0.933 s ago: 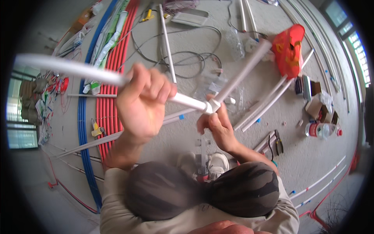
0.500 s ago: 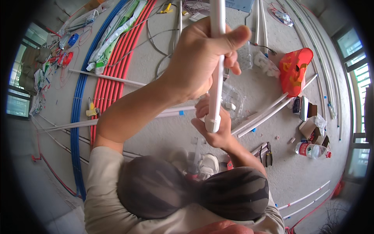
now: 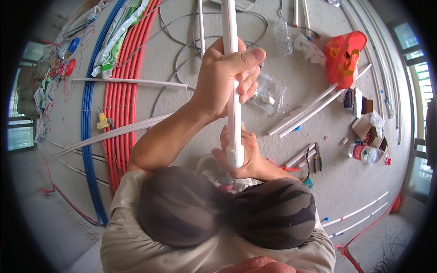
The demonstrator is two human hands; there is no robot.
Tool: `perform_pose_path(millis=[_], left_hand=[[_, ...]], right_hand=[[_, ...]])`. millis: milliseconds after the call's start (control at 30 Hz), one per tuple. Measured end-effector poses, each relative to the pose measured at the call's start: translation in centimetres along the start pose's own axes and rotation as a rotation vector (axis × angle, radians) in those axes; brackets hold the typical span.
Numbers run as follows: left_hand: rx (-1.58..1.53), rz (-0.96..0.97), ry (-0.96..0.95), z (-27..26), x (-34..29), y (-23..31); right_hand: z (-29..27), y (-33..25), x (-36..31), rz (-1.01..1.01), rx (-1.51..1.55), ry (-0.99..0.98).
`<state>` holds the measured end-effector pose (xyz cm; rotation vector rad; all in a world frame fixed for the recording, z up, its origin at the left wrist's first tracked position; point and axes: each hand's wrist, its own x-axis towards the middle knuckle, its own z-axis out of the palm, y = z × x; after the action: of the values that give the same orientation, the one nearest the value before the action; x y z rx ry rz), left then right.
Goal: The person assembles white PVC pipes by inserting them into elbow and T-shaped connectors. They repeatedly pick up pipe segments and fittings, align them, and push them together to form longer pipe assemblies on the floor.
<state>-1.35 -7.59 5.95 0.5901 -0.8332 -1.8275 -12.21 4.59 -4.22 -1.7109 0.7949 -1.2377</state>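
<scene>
The left hand (image 3: 222, 76) clamps the white pipe (image 3: 233, 119), while the right hand (image 3: 249, 154) grips the white end fitting (image 3: 235, 157). I'd hold both firmly, keeping them squarely aligned.

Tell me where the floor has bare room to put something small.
Bare floor lies between the pliers, the water bottle and the thin white pipes at lower right; a smaller patch, between the short white pipes and the paired long pipes. The left is crowded: blue pipes and red pipes.

Two hands (image 3: 217, 81) (image 3: 250, 151), one held pipe (image 3: 233, 120) with one fitting (image 3: 236, 157), two knees (image 3: 180, 207) (image 3: 273, 216), one red bag (image 3: 344, 59), one red-capped bottle (image 3: 365, 154), one pliers (image 3: 317, 163).
</scene>
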Motion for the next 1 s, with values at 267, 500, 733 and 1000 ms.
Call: perform_pose_path(millis=[267, 500, 733, 1000], left_hand=[[0.002, 0.049, -0.010, 0.3, -1.2, -0.1], [0.002, 0.043, -0.020, 1.0, -1.7, -0.3], [0.020, 0.034, -0.006, 1.3, -2.1, -0.3], [0.012, 0.089, -0.015, 1.5, -2.5, -0.3]], right_hand=[[-0.8, -0.6, 0.1, -0.061, -0.037, -0.093], [-0.6, 0.6, -0.7, -0.145, -0.024, -0.037], [-0.6, 0.5, -1.1, -0.096, -0.001, -0.043], [-0.8, 0.5, -1.0, -0.142, -0.067, -0.076]])
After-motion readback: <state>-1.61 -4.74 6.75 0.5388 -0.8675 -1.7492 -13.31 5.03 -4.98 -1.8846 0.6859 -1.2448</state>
